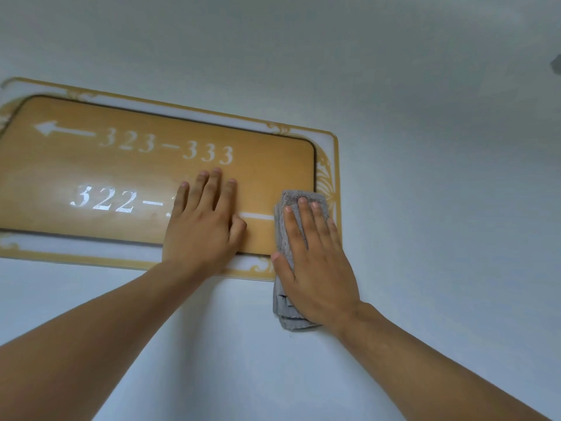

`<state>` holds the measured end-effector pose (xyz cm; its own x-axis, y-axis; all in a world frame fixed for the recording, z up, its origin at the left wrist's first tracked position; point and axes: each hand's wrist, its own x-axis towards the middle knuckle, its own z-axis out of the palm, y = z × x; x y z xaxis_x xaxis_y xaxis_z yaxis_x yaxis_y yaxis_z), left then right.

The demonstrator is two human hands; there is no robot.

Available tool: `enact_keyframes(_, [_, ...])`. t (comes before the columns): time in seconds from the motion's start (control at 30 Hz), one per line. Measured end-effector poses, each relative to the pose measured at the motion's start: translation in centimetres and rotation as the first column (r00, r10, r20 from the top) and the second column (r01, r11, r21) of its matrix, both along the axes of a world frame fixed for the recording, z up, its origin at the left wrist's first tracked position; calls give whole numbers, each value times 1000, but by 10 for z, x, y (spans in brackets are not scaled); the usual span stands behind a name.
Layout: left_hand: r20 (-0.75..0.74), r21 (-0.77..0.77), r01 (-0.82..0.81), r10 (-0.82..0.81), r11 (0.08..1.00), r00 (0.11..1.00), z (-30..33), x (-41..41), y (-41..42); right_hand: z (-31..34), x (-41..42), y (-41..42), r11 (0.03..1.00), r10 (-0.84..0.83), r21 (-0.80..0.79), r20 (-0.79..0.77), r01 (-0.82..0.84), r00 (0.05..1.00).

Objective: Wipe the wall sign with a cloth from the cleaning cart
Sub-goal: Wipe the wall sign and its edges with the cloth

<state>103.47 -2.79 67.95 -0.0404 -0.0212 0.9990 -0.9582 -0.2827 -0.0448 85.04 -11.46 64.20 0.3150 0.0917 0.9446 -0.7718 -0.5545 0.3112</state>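
wall [425,147]: plain white, sign mounted on it
sign [127,174]: mid-wipe, we figured
cloth [288,226]: folded grey, covering sign's right end
hands: left hand [200,229] flat, bracing; right hand [315,265] flat, pressing cloth
next: we'd sweep leftward

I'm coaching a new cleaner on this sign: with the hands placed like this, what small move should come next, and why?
Probably slide the right hand leftward, dragging the folded grey cloth across the orange room-number wall sign. The cloth sits only on the sign's right edge, half hanging onto the white wall, while the left hand lies flat on the panel and should lift clear first.
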Motion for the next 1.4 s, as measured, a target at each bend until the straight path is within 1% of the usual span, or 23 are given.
enact_keyframes(0.2, [3,-6,-10,10,1000,1000,1,4,0,12,11,2,998,26,49,22,-27,999])
enact_keyframes(0.33, [14,-24,0,1,1000,1000,1,4,-2,40,23,6,999,41,23,45,-42,998])
enact_keyframes(0.57, [42,-25,1,0,1000,999,2,4,3,94,37,8,996,83,27,105,-86,991])
enact_keyframes(0.8, [60,-19,-14,15,1000,998,-1,8,4,136,45,11,992,114,35,125,-119,986])
enact_keyframes(1.07, [86,-27,52,-49,998,995,-1,13,4,184,71,23,988,126,51,260,-144,957])
enact_keyframes(1.4, [113,-80,131,-122,988,986,0,16,0,205,75,32,980,164,64,258,-186,952])
